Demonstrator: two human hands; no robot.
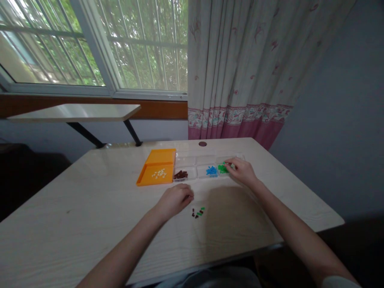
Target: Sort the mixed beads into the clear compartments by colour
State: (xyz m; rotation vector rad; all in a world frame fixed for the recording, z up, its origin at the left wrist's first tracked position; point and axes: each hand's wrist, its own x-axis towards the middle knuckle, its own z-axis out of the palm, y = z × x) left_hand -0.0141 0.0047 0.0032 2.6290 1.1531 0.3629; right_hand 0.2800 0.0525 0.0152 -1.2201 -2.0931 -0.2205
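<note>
My right hand (241,170) reaches over the clear compartment tray (189,172), at the heap of small green pieces (222,169). Its thumb and fingers are pinched together, with a bit of green at the tips. Beside that heap lie small blue pieces (211,171), and dark brown pieces (181,175) fill part of a compartment further left. My left hand (179,197) rests on the table in front of the tray, fingers curled in; whatever they may hold is hidden. Just right of it, a few loose brown and green pieces (199,213) are scattered on the tabletop.
An orange open case (160,156) stands left of the clear tray, with small white pieces (159,173) in its near half. A raised shelf (78,112) is at the table's back left. Behind the light wooden table (90,212) are a window and a curtain (228,80).
</note>
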